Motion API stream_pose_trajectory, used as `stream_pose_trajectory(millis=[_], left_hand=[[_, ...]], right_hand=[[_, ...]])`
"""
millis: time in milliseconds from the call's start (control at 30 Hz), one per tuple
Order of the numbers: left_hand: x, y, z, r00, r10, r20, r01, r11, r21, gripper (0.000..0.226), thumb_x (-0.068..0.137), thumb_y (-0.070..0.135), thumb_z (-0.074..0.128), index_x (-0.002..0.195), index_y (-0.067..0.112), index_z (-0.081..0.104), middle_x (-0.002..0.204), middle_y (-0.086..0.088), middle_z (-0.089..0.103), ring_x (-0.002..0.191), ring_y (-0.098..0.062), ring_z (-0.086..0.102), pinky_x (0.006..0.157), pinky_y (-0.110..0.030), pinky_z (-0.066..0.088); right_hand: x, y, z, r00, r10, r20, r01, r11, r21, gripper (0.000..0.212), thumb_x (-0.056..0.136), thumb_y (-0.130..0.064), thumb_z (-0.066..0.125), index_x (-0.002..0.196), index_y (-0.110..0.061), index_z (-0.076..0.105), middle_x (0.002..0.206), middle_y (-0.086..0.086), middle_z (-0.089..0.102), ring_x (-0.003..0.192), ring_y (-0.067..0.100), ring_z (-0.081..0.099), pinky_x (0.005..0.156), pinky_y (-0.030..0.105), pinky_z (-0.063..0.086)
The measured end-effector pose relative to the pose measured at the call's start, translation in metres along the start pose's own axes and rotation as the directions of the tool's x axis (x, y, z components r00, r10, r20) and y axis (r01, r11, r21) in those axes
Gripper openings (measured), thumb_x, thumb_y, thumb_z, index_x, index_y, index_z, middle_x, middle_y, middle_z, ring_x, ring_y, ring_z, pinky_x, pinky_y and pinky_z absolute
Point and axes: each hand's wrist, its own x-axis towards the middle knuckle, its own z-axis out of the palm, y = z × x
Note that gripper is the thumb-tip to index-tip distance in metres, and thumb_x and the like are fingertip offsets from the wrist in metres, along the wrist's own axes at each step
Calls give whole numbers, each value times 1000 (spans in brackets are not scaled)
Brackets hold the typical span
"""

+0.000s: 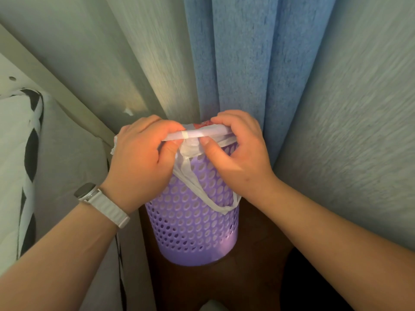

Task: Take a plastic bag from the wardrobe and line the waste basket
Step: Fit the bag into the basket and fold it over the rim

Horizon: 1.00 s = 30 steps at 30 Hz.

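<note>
A purple perforated waste basket point(193, 230) stands on the dark floor against the curtains. A thin white plastic bag point(190, 151) is stretched over its near rim, and one handle loop point(208, 198) hangs down the outside wall. My left hand point(143, 162) grips the bag's edge at the left of the rim. My right hand point(235, 153) pinches the bag at the right, thumb pressed on the plastic. Something red point(202, 125) shows at the far rim behind my fingers. The basket's opening is hidden by both hands.
Blue curtain point(242, 63) and pale grey-green curtains point(139, 63) hang right behind the basket. A bed with black-and-white bedding point(24, 153) and a white frame point(56, 90) closes in the left side. Dark brown floor point(247, 277) shows around the basket.
</note>
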Motion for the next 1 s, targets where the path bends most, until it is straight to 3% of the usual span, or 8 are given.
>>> stream_pose_trajectory(millis=[167, 267, 433, 600, 700, 867, 1000], left_hand=[[-1, -2, 0, 998, -50, -34, 47, 997, -68, 18, 91, 19, 51, 90, 14, 68, 76, 1, 57, 74, -13, 50, 66, -32, 38], [-1, 0, 1, 998, -50, -27, 48, 996, -72, 16, 91, 17, 53, 90, 13, 69, 75, 2, 55, 72, -11, 49, 66, -27, 35], [-2, 4, -2, 1000, -14, -5, 14, 997, -70, 22, 91, 23, 49, 91, 12, 68, 74, 2, 54, 71, -14, 48, 66, -33, 38], [-2, 6, -3, 999, 34, 16, -34, 999, 16, 29, 88, 32, 55, 103, 13, 71, 85, -1, 64, 79, -28, 62, 74, -46, 49], [-3, 4, 3, 999, 44, 23, -46, 996, 77, 24, 90, 29, 55, 97, 13, 71, 80, -5, 60, 74, -31, 58, 69, -48, 48], [-6, -8, 9, 998, 27, 59, -32, 997, 73, 28, 91, 28, 48, 86, 7, 65, 78, -11, 58, 73, -34, 57, 66, -51, 47], [-12, -12, 15, 997, 53, 59, -61, 987, 151, 24, 92, 26, 50, 83, 9, 64, 79, -11, 60, 75, -34, 57, 68, -39, 36]], right_hand=[[3, 4, -3, 1000, 17, -2, -17, 999, 37, 26, 82, -20, 69, 103, -5, 68, 110, 7, 62, 108, 24, 57, 99, 40, 42], [5, 4, -3, 1000, 16, -19, -16, 999, 37, 13, 81, -17, 68, 87, -5, 67, 95, 2, 60, 94, 22, 58, 88, 41, 45], [1, 4, 0, 999, 21, -45, -23, 999, -37, 13, 83, -24, 62, 81, -11, 61, 85, 1, 56, 85, 23, 52, 80, 45, 43], [0, 8, 4, 998, 8, -59, -13, 997, -77, 23, 82, -30, 57, 82, -8, 64, 85, 4, 57, 85, 27, 53, 78, 50, 42], [-1, 8, 7, 999, 4, -37, -7, 995, -99, 14, 79, -24, 62, 81, -10, 63, 85, 4, 58, 85, 26, 53, 79, 48, 43], [4, 17, -5, 976, -101, 195, 126, 985, -118, 20, 82, -20, 69, 98, -7, 69, 95, 7, 63, 93, 28, 58, 86, 46, 44], [13, 27, -22, 902, -128, 412, 189, 976, -109, 27, 84, -17, 72, 109, -7, 69, 105, 5, 65, 103, 19, 57, 94, 36, 42]])
